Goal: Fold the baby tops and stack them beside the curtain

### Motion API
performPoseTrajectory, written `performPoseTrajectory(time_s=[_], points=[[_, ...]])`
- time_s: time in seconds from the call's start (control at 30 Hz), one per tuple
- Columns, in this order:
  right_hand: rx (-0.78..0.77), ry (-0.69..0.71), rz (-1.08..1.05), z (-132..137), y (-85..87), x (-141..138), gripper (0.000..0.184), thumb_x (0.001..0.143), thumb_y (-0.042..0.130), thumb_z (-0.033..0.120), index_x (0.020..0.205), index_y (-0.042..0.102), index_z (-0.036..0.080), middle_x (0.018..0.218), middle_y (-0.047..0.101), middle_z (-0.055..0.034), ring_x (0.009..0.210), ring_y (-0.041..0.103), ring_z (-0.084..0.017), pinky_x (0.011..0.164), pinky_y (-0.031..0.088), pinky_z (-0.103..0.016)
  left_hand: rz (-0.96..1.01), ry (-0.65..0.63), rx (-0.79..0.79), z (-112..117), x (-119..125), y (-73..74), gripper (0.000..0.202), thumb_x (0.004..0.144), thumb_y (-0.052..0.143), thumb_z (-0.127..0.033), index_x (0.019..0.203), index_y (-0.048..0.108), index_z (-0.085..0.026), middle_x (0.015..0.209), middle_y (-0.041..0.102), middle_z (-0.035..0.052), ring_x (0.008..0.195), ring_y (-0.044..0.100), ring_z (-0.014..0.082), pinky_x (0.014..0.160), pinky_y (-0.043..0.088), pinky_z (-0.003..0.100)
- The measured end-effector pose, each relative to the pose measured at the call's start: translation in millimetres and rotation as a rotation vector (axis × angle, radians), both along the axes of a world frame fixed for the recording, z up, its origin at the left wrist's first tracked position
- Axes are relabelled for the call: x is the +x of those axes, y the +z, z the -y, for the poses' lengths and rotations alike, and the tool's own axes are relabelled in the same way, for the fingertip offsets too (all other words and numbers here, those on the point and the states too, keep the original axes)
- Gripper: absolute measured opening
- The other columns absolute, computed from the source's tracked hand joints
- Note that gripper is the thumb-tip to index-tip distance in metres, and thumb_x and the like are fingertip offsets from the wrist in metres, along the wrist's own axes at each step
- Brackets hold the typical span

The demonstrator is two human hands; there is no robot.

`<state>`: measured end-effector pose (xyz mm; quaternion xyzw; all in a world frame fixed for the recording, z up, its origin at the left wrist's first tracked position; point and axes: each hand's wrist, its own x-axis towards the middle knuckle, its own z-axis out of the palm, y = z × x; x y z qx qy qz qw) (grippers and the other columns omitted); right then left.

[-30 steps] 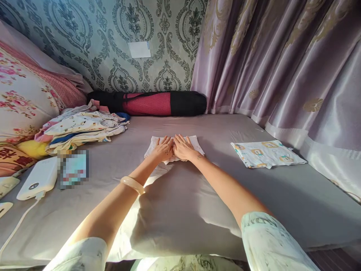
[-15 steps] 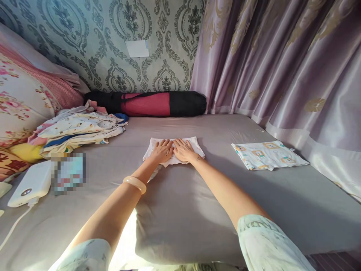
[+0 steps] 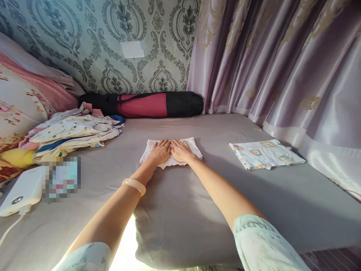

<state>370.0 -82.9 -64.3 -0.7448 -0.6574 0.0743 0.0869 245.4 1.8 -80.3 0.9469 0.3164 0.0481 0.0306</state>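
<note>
A small white folded cloth [image 3: 194,146] lies in the middle of the grey bed sheet [image 3: 197,210]. My left hand [image 3: 160,151] and my right hand [image 3: 180,150] rest flat on it side by side, fingers stretched out and pointing away from me. Both hands press on the cloth and hold nothing. A pale bangle [image 3: 134,185] sits on my left wrist.
A folded patterned cloth [image 3: 265,153] lies to the right near the purple curtain [image 3: 282,67]. A pile of clothes [image 3: 73,131] sits at the left. A red and black rolled bag [image 3: 143,104] lies against the wall. A white power bank [image 3: 19,191] is at the far left.
My hands stay flat on the white cloth. The view has shifted slightly to the right, so things at the left have slid toward the edge.
</note>
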Motion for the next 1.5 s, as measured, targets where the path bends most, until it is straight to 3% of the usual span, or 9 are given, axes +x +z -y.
performPoseTrajectory(time_s=[0.3, 0.67, 0.83, 0.93, 1.07, 1.23, 1.5], points=[[0.019, -0.029, 0.008, 5, 5.0, 9, 0.057, 0.099, 0.024, 0.029, 0.152, 0.032, 0.010, 0.162, 0.024, -0.0118, 0.150, 0.017, -0.023, 0.122, 0.009, -0.048, 0.001, 0.052, 0.011, 0, -8, 8.4, 0.053, 0.102, 0.022, -0.038, 0.145, 0.044, -0.018, 0.157, 0.037, 0.0128, 0.147, 0.028, 0.0275, 0.118, 0.022, 0.052], [0.012, -0.060, 0.025, 7, -1.7, 13, 0.055, 0.100, 0.024, 0.031, 0.150, 0.036, 0.014, 0.160, 0.031, -0.0106, 0.148, 0.022, -0.024, 0.120, 0.015, -0.051, 0.005, 0.066, -0.009, -1, -15, 5.1, 0.057, 0.101, 0.021, -0.041, 0.149, 0.039, -0.014, 0.156, 0.037, 0.0144, 0.145, 0.030, 0.0305, 0.117, 0.020, 0.055], [-0.023, -0.047, -0.027, 10, 5.1, 20, 0.058, 0.100, 0.020, 0.032, 0.153, 0.032, 0.011, 0.162, 0.025, -0.0108, 0.150, 0.017, -0.023, 0.121, 0.014, -0.048, 0.000, 0.053, 0.005, -5, -19, 9.1, 0.054, 0.101, 0.023, -0.041, 0.144, 0.044, -0.017, 0.154, 0.041, 0.0144, 0.144, 0.033, 0.0284, 0.115, 0.026, 0.053], [0.002, -0.092, 0.001, 16, 7.4, 30, 0.060, 0.101, 0.019, 0.034, 0.153, 0.031, 0.008, 0.163, 0.023, -0.0118, 0.151, 0.015, -0.024, 0.122, 0.009, -0.048, -0.006, 0.085, 0.046, -11, -25, 8.9, 0.054, 0.101, 0.023, -0.042, 0.143, 0.046, -0.017, 0.155, 0.040, 0.0145, 0.145, 0.031, 0.0281, 0.117, 0.021, 0.054], [-0.025, -0.167, 0.031, 20, -0.4, 44, 0.061, 0.101, 0.019, 0.036, 0.153, 0.031, 0.005, 0.162, 0.024, -0.0127, 0.150, 0.016, -0.025, 0.122, 0.010, -0.046, 0.000, 0.151, 0.025, -16, -33, 3.0, 0.058, 0.101, 0.021, -0.044, 0.144, 0.044, -0.012, 0.155, 0.038, 0.0165, 0.146, 0.029, 0.0311, 0.117, 0.019, 0.056], [-0.043, -0.181, 0.018, 17, -9.1, 48, 0.062, 0.100, 0.018, 0.038, 0.153, 0.030, 0.008, 0.162, 0.024, -0.0117, 0.150, 0.016, -0.025, 0.122, 0.013, -0.044, 0.028, 0.141, -0.030, -20, -34, -1.3, 0.061, 0.100, 0.022, -0.047, 0.147, 0.040, -0.012, 0.157, 0.035, 0.0171, 0.146, 0.029, 0.0317, 0.115, 0.023, 0.057], [-0.084, -0.179, -0.017, 27, 6.3, 56, 0.065, 0.100, 0.013, 0.039, 0.156, 0.022, 0.008, 0.164, 0.015, -0.0100, 0.152, 0.009, -0.022, 0.123, 0.007, -0.044, -0.013, 0.184, -0.091, -17, -52, 12.0, 0.061, 0.100, 0.019, -0.048, 0.150, 0.036, -0.016, 0.161, 0.028, 0.0130, 0.150, 0.018, 0.0279, 0.119, 0.014, 0.055]])
